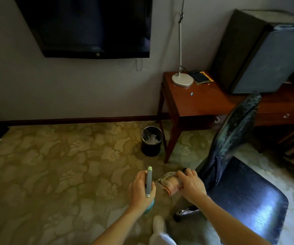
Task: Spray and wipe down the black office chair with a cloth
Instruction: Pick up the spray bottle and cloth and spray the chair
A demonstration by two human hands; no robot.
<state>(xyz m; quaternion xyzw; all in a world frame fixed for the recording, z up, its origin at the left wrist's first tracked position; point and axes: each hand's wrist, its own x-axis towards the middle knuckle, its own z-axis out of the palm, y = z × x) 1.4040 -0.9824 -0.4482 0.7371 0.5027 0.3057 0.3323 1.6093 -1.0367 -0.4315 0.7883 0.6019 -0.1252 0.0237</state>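
Note:
The black office chair (pixel 245 197) stands at the lower right, its shiny seat facing me and its worn backrest (pixel 234 133) turned toward the desk. My left hand (pixel 140 190) grips a spray bottle (pixel 149 182) with a grey trigger head, a pale green nozzle tip and a teal body partly hidden under the hand. My right hand (pixel 190 185) holds a crumpled pinkish cloth (pixel 169 182) just left of the chair's backrest edge, above the patterned carpet.
A wooden desk (pixel 201 103) with a lamp base (pixel 182 80) and a dark fridge (pixel 259 55) stands behind the chair. A black waste bin (pixel 151 141) sits by the desk leg. A TV (pixel 89 25) hangs on the wall. The chair's chrome base leg (pixel 186 211) lies near my foot (pixel 158 223).

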